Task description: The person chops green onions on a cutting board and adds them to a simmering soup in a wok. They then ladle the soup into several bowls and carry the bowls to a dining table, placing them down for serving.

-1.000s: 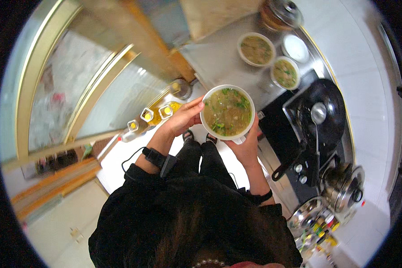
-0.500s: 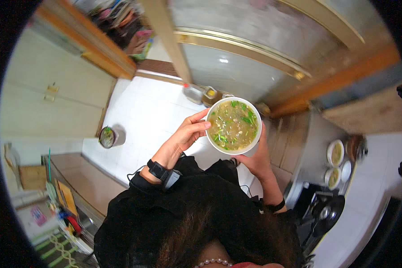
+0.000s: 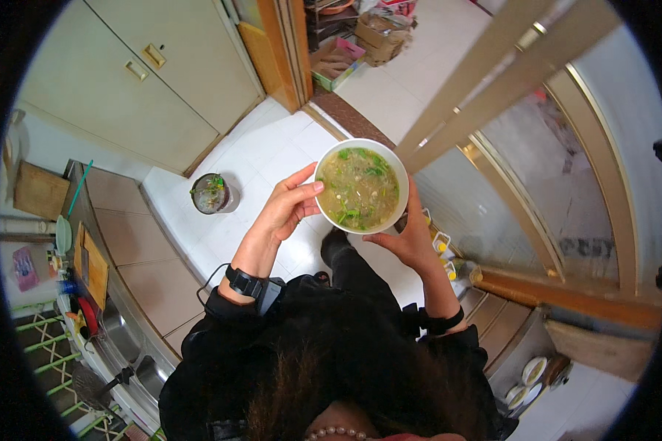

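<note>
A white bowl (image 3: 322,170) full of broth soup (image 3: 360,192) with green leaves on top is held level in front of me, above the floor. Around its left side my left hand (image 3: 287,203) is closed, thumb on the rim and fingers beneath. On the right my right hand (image 3: 412,239) grips the lower right side, its thumb at the near edge. The undersides of the fingers are hidden by the bowl. A black device is strapped to my left wrist, and a black band sits on my right one.
Ahead is a doorway with a dark sill (image 3: 346,117) beside glazed sliding doors (image 3: 493,198). A waste bin (image 3: 215,194) stands on the floor at left. The sink counter (image 3: 125,323) runs along the left. Bottles (image 3: 440,242) line the door's foot; bowls (image 3: 533,371) sit at lower right.
My body has turned left toward the doorway, so the open door lies more ahead and the bowls' counter has slid to lower right. Both hands still hold the soup bowl. One leg now shows stepping forward.
</note>
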`<state>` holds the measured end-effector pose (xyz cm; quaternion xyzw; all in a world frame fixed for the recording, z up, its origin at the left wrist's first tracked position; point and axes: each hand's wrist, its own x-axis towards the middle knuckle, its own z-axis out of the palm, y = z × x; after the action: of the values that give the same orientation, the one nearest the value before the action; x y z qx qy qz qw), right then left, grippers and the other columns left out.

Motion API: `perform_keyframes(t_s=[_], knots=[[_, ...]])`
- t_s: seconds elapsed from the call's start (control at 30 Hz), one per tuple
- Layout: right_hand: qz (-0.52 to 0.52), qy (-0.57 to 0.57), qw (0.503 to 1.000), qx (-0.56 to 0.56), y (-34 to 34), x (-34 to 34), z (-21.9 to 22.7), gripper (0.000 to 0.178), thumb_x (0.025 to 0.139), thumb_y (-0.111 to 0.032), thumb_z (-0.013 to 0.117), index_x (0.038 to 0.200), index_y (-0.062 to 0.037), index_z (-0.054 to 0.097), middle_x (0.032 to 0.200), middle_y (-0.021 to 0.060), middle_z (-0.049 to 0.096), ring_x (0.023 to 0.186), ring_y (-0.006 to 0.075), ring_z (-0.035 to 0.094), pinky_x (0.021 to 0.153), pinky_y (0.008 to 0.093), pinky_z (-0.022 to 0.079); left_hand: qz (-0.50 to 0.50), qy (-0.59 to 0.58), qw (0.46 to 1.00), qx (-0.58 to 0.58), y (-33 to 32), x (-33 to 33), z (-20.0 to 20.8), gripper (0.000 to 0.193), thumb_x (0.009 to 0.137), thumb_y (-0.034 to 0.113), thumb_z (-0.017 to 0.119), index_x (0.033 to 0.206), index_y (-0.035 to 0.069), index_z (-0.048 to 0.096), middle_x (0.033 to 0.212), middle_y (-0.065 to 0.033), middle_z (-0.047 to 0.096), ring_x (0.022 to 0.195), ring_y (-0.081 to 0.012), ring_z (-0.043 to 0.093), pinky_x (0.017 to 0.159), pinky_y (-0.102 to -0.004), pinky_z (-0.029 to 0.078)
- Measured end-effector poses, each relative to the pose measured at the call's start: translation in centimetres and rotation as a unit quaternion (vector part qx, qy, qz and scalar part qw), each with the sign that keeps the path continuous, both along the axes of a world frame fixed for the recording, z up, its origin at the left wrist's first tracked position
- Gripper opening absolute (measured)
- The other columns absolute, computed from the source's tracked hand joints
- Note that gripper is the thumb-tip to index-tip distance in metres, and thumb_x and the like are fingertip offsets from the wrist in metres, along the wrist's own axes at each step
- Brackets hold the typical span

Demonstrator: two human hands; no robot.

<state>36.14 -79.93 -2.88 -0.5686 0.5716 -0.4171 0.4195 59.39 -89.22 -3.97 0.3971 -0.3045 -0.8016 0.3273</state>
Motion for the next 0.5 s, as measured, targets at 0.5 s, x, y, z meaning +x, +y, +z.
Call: perform_keyframes(t_s=[0.5], knots=[[-0.01,-0.014,0.999,-0.035,-36.1,-4.9,2.5,0.118,0.057,-0.01,0.089,0.146,-0.0001,0.013,0.137,0.0178,0.039,0.127,0.0271,0.044,0.104,0.0387,0.04,0.04,0.007,0.999,-0.033,-35.5,-6.0,1.1,0.059,0.084,0.024,0.068,0.134,0.0,0.047,0.117,-0.0068,0.062,0.099,-0.0138,0.062,0.084,-0.0264,0.052]])
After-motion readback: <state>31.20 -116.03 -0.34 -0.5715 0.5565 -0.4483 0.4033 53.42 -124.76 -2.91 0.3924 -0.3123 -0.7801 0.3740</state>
